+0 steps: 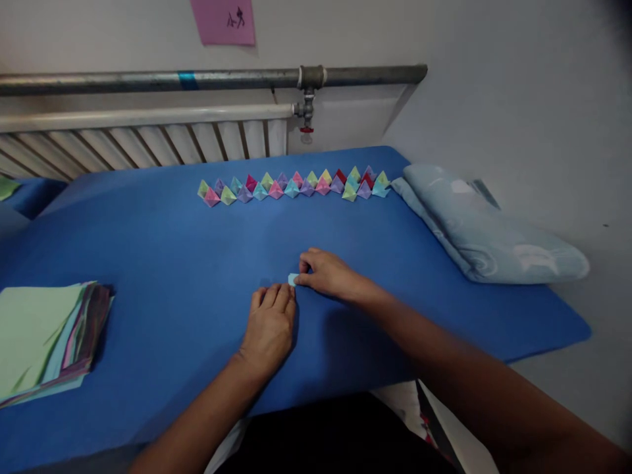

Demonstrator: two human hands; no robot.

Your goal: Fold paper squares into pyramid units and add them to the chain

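Note:
My left hand (269,322) lies flat on the blue surface (162,263), fingers together and stretched toward a small light-blue folded paper piece (292,279). My right hand (328,273) pinches that paper piece at its right side, pressing it down on the surface. Most of the paper is hidden under the fingers. A row of several small folded paper pyramids (293,184) in pink, green, purple and blue lines the far part of the surface.
A stack of coloured paper sheets (44,339) sits at the left edge. A folded light-blue pillow (488,230) lies at the right. A radiator (143,141) and a metal pipe (207,79) run along the wall behind.

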